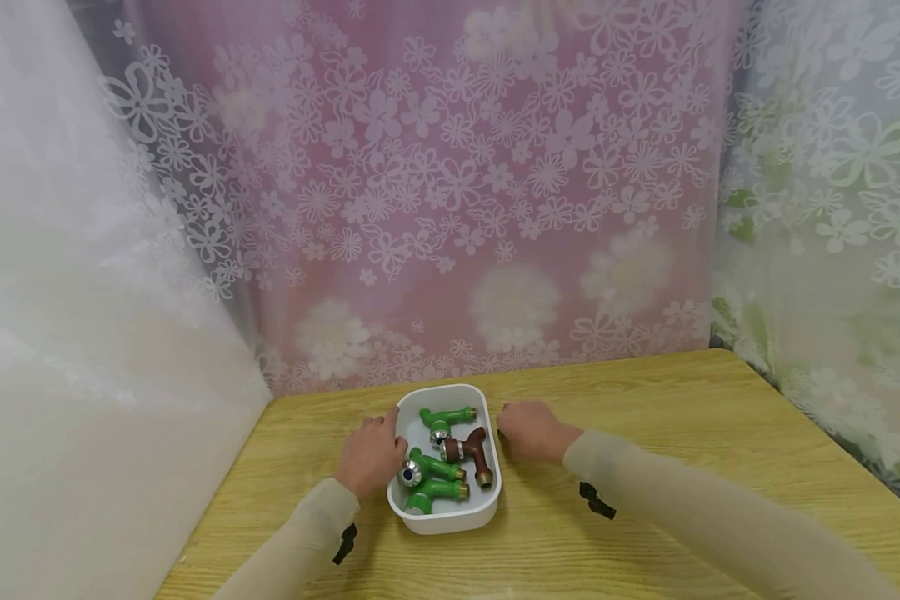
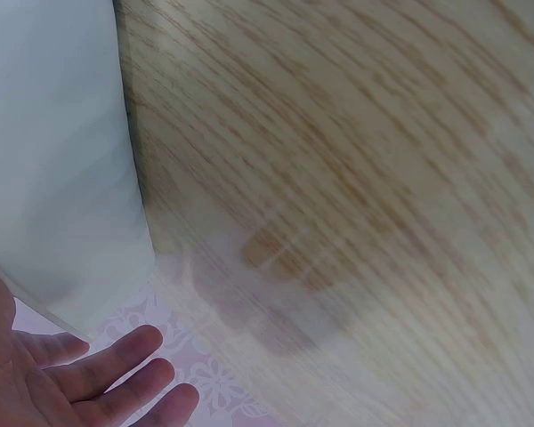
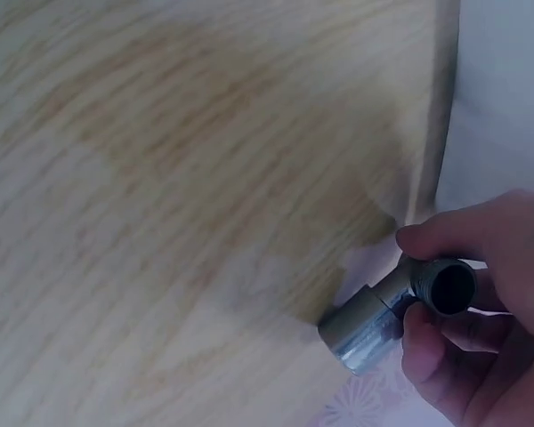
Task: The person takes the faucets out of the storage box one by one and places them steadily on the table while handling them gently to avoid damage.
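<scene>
A white plastic tub (image 1: 457, 525) stands on the table. Inside lie several taps: a green tap (image 1: 450, 414) at the far end, a brown tap (image 1: 476, 454) at the right, and two more green taps nearer the front left. My left hand (image 1: 371, 457) rests at the tub's left rim. Its fingers (image 2: 116, 369) look extended and spread in the left wrist view, beside the tub's white wall; the thumb is hidden there. To the tub's right, my right hand (image 1: 532, 429) pinches a chrome threaded pipe fitting (image 3: 360, 329) between thumb and fingers, just off the wall.
The wood-grain table (image 1: 615, 400) extends on both sides of the tub. A pink floral curtain (image 1: 435, 208) hangs behind it, with a pale sheet (image 1: 82, 350) at the left and another floral sheet (image 1: 832, 250) at the right.
</scene>
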Tool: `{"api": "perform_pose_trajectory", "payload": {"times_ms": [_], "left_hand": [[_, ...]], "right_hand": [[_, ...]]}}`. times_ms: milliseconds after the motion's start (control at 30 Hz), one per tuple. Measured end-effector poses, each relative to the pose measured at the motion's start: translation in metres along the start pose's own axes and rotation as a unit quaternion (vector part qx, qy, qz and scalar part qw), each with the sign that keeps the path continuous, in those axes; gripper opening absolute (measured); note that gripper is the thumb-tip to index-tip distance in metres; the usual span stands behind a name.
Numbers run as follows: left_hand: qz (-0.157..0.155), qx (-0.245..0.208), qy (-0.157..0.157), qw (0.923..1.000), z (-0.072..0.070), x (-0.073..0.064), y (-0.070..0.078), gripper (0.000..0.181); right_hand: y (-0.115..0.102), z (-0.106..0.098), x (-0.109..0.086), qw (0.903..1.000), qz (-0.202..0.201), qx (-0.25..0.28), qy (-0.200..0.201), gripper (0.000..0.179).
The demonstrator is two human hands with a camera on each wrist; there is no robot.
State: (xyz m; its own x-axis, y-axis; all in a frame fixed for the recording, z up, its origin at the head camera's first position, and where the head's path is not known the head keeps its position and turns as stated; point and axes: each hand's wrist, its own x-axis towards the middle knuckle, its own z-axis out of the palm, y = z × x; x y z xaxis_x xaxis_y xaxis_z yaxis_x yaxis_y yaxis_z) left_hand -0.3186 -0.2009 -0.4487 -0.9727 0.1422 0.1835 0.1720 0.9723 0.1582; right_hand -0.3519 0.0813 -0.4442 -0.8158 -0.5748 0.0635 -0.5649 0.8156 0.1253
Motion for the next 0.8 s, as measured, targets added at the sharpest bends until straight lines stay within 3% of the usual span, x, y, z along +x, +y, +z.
{"api": "perform_pose_trajectory", "payload": {"times_ms": [267, 500, 800], "left_hand": [[0.000, -0.003, 0.002, 1.0000, -0.001, -0.001, 0.000, 0.055], [0.000, -0.005, 0.000, 1.0000, 0.001, 0.001, -0.002, 0.055], [-0.001, -0.009, -0.002, 1.0000, 0.000, 0.001, -0.001, 0.055]], "right_hand": [[-0.003, 0.009, 0.002, 0.9995, 0.011, 0.002, 0.029, 0.003], [-0.006, 0.013, -0.002, 0.9973, 0.017, 0.055, 0.046, 0.006], [-0.006, 0.013, -0.004, 0.9944, 0.038, 0.098, 0.014, 0.011]]}}
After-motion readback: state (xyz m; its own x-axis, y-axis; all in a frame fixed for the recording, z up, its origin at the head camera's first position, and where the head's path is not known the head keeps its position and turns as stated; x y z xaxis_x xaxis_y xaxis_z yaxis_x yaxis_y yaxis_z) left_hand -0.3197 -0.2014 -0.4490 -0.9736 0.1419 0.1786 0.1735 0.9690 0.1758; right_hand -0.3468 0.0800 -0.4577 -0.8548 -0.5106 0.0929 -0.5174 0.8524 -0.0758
